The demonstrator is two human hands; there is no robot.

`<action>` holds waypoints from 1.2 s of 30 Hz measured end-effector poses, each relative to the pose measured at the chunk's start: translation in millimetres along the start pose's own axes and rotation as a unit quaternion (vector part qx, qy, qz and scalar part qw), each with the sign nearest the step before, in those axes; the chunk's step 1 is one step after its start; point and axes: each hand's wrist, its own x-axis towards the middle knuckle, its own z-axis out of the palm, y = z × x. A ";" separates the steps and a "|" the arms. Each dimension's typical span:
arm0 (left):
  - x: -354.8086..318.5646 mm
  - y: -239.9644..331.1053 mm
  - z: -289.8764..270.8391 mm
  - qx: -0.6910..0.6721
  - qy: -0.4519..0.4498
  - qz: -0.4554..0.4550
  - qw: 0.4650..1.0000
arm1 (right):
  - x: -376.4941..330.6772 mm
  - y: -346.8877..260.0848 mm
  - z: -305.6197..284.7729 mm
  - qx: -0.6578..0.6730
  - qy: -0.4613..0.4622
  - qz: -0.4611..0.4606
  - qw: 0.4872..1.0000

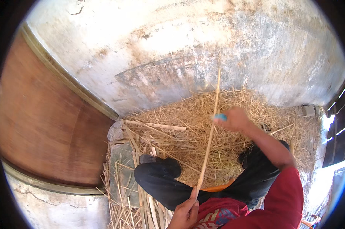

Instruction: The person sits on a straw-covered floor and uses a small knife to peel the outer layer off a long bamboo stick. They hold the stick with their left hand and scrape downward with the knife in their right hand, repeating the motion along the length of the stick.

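Your left hand (186, 212) pinches the near end of a long, thin, pale bamboo strip (209, 135); your right hand (233, 119), farther up it, grips a small blue-handled tool (220, 116). Light, springy, probably splintery: hold it low, above the loose straw (187, 133).

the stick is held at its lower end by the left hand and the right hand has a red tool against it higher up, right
Not quite: the tool is blue, not red. The head view shows the left hand gripping the lower end of the stick, and the right hand holding the tool against it higher up.
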 end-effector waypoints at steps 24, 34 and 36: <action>71.3 10.7 4.6 -0.417 -0.109 -0.120 0.894 | -66.5 -53.8 -40.8 0.058 -0.026 -0.156 0.986; 73.5 -2.2 6.8 -0.651 -0.140 -0.181 0.724 | -67.0 -70.8 -12.9 0.090 -0.012 -0.198 0.976; 74.9 -5.2 6.4 -0.677 -0.145 -0.176 0.700 | -64.6 -69.5 -13.8 0.080 -0.007 -0.216 0.973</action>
